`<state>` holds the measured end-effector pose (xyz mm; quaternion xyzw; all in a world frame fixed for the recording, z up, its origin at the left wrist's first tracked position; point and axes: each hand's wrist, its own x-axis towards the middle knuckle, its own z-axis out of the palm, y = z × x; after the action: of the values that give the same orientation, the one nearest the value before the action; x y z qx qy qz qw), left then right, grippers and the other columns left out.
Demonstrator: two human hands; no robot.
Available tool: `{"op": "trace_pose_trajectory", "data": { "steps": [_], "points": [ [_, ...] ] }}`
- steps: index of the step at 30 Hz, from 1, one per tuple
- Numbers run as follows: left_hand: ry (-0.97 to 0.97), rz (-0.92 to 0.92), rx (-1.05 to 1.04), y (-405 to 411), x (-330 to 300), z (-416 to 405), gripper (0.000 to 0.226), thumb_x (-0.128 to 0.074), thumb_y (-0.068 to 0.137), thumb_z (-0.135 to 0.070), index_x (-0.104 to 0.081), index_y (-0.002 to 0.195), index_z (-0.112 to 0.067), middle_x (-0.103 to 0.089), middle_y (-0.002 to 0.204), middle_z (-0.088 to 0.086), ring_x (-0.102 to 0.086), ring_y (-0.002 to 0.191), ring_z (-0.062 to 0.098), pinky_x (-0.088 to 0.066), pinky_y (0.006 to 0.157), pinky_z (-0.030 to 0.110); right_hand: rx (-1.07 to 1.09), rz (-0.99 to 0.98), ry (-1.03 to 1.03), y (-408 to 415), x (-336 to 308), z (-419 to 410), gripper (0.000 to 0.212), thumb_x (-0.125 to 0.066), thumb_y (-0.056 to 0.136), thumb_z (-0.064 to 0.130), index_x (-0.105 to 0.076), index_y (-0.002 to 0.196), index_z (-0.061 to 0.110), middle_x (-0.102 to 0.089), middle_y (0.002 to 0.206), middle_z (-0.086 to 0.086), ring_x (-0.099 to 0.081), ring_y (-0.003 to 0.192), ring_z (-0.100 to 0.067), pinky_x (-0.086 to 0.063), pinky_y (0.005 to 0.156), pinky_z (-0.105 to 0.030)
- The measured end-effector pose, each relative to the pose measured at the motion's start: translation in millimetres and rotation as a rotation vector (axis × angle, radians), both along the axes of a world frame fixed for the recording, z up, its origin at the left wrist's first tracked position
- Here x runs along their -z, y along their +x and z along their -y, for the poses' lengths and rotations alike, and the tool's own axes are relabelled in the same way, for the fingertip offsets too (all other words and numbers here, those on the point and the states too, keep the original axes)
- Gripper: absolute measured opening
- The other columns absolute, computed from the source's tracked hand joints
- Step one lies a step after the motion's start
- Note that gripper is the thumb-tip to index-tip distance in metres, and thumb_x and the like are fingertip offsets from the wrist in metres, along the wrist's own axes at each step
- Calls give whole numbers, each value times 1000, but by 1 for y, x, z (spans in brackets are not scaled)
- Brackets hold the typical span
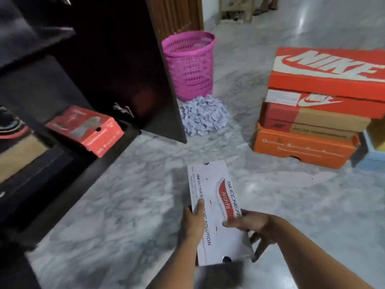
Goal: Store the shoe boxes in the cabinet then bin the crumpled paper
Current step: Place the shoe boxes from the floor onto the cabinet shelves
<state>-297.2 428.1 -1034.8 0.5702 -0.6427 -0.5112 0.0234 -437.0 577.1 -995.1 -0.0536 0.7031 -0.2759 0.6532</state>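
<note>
We carry a white shoe box (pixel 216 211) toward the open dark cabinet (pixel 87 80).

Our left hand (pixel 192 224) and right hand (pixel 250 224) both clasp its near end above the marble floor (pixel 125 205). One red box (pixel 85 130) already lies on a shelf. A stack of orange boxes (pixel 318 113) waits at right, and the crumpled paper (pixel 203 114) sits heaped against the pink bin (pixel 188 63), not yet binned.

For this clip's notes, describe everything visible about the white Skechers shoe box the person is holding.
The white Skechers box is a long, closed cardboard shoe box with a red Arch Fit logo, dark lettering and finger holes at both ends. It is held above the marble floor, lid up, pointing away from the person. The left hand grips its left edge with the thumb on the lid; the right hand holds the right side, fingers on top and beneath. Nothing else touches it.
</note>
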Motion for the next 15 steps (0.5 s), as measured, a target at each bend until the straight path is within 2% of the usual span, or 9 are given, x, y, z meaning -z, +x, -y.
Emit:
{"op": "trace_pose_trajectory", "data": {
  "steps": [2,4,8,10,12,15],
  "points": [
    [-50,13,-83,38,-11,39,72,-40,79,-86,-57,116,-27,-74,109,3,-71,91,28,-60,86,44,-26,-96,-68,33,-5,45,73,-90,66,55,-59,130,35,-65,128,-4,-67,104,-38,-62,68,-63],
    [-96,9,-162,64,-28,80,68,-43,87,-78,-60,117,-20,-73,113,9,-71,95,32,-59,86,42,-18,-188,-135,61,-14,91,77,-91,68,52,-56,131,26,-69,119,-2,-69,97,-29,-64,59,-54],
    [-194,-66,-305,90,-76,159,64,-45,95,-68,-56,115,-8,-72,109,15,-71,93,37,-56,79,38,78,-405,-296,92,-44,168,65,-93,64,54,-60,108,18,-74,102,-4,-74,84,-26,-62,52,-55],
    [-242,-85,-346,91,-99,198,57,-43,97,-67,-51,108,-11,-68,106,15,-66,90,35,-47,73,33,96,-548,-398,94,-64,203,58,-90,64,58,-64,99,20,-75,95,-3,-75,76,-25,-62,49,-50],
    [-274,-142,-379,83,-121,237,55,-42,96,-69,-49,108,-15,-63,101,10,-63,83,30,-47,73,32,86,-689,-459,91,-88,238,54,-85,64,64,-65,92,23,-76,89,2,-75,69,-24,-63,51,-48],
    [-285,-302,-488,72,-151,290,58,-47,90,-74,-53,101,-17,-72,107,12,-71,87,33,-60,81,41,80,-860,-520,84,-120,292,60,-77,59,75,-65,92,26,-75,85,9,-73,73,-17,-64,65,-46]
  ]
}}
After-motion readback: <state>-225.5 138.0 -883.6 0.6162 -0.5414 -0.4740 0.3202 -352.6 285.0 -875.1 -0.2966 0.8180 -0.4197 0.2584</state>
